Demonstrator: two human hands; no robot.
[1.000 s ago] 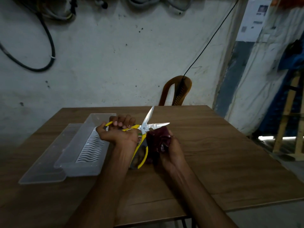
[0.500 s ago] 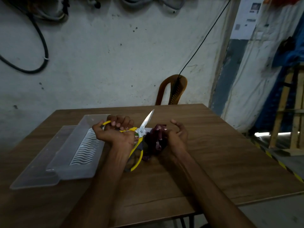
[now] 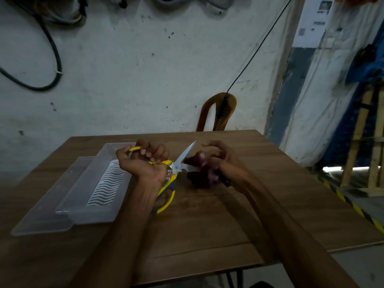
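My left hand grips the upper yellow handle of a pair of scissors, palm turned up. The blades are spread; one steel blade points up and to the right, the other runs toward a dark maroon crumpled piece, blurred, maybe cloth. The lower yellow handle loop hangs free below my wrist. My right hand holds the maroon piece against the scissors, with thumb and forefinger lifted and curled above it. All of this sits just above the wooden table.
A clear plastic tray with a white wavy-slotted insert lies on the table's left side, a flat clear lid beside it. A brown plastic chair stands behind the table. Cables hang on the wall. Wooden frames stand at right.
My right hand has loosened over the maroon piece, its thumb and forefinger lifting off. The scissors stay spread in my left hand. The camera view has shifted slightly.
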